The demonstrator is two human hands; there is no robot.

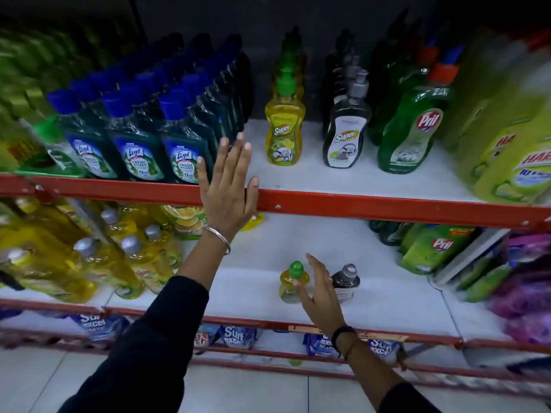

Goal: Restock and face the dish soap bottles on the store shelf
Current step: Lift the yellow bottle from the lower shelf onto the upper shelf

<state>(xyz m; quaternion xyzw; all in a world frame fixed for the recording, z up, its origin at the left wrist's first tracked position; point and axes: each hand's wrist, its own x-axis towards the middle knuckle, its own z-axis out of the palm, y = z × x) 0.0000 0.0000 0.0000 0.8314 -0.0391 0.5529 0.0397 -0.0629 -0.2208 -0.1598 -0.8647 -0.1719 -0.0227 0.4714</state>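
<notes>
On the upper shelf [357, 186] a row of yellow pump bottles [284, 132] stands beside a row of dark grey pump bottles [346, 135]. My left hand [228, 186] is spread flat over the red shelf edge, just left of the yellow row, holding nothing. One shelf down, a small yellow bottle with a green cap [291, 283] and a small dark bottle with a grey cap [345, 283] stand side by side. My right hand [320, 290] reaches between them, fingers apart, partly covering both; I cannot tell if it touches them.
Blue-capped green Lizol bottles [134, 135] fill the upper shelf's left; green Pril bottles [410, 129] and large yellow-green jugs [512, 138] stand right. Below, yellow bottles [89, 257] crowd the left, Pril refill pouches [435, 248] the right. Detergent packs [238, 335] lie on the bottom shelf.
</notes>
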